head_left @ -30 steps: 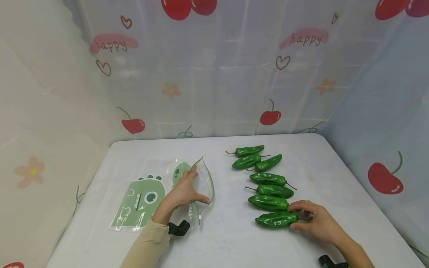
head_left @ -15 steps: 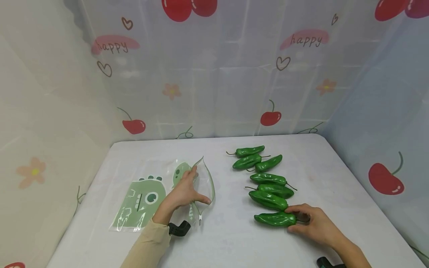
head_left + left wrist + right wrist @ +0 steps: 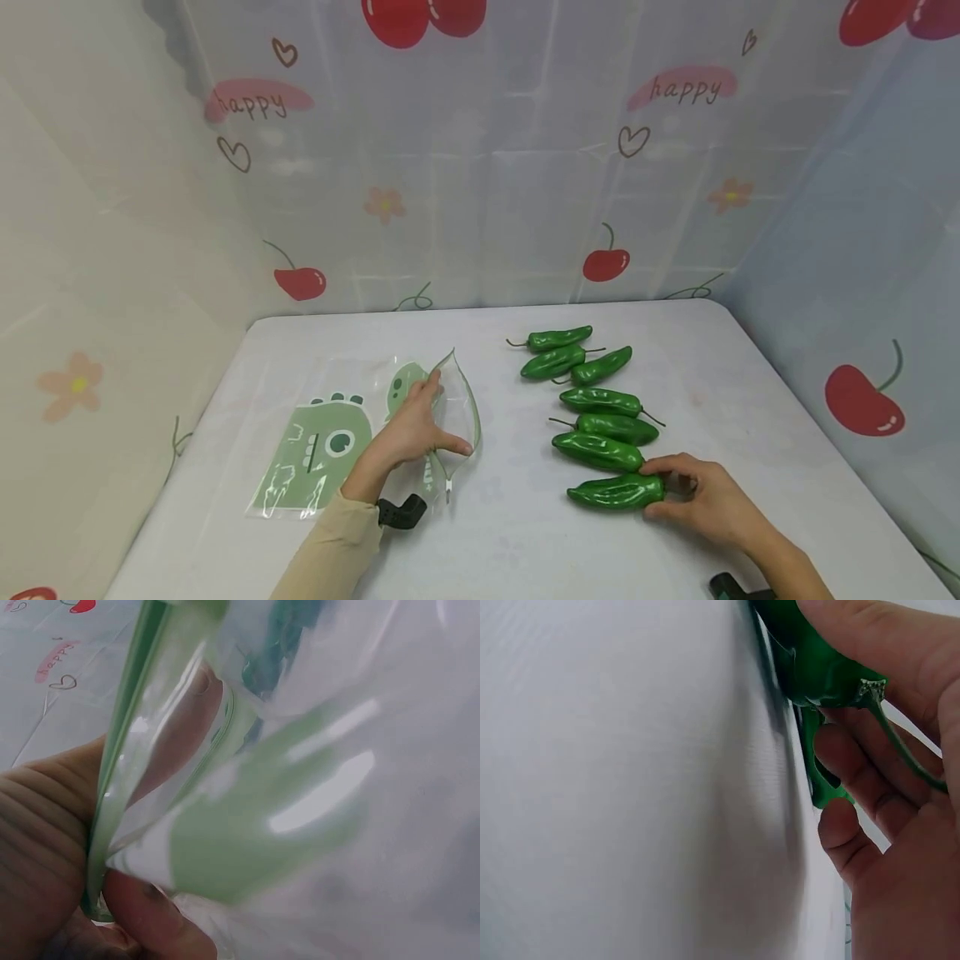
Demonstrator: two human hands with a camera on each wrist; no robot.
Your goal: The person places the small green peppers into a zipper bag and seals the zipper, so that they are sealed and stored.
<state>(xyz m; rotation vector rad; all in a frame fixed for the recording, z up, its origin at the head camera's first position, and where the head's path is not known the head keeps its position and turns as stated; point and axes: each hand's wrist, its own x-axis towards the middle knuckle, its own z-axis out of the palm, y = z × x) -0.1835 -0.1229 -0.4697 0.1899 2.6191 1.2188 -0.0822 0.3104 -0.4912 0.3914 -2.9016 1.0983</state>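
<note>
My left hand (image 3: 411,427) holds the mouth of a clear plastic zip bag (image 3: 288,467) printed with a green dinosaur, its thumb and a finger spread apart at the rim. Close up in the left wrist view, the bag's green-edged rim (image 3: 120,742) runs across the hand, with fingers curled below it. My right hand (image 3: 708,502) pinches the stem end of the nearest green pepper (image 3: 617,492), which lies on the table. In the right wrist view, the thumb lies over this pepper (image 3: 821,667) and its stem trails toward the palm. Another pepper (image 3: 597,451) lies just behind, close to the fingertips.
More peppers (image 3: 603,402) lie in a column to the back of the white table (image 3: 517,542), the farthest a small cluster (image 3: 553,362). Printed sheeting (image 3: 480,167) hangs behind and at both sides. Each wrist wears a black camera (image 3: 402,512).
My right hand has shifted slightly left with the nearest pepper. The pepper behind it tilted away, then settled back slightly to the left. My left hand and the bag have stayed put.
</note>
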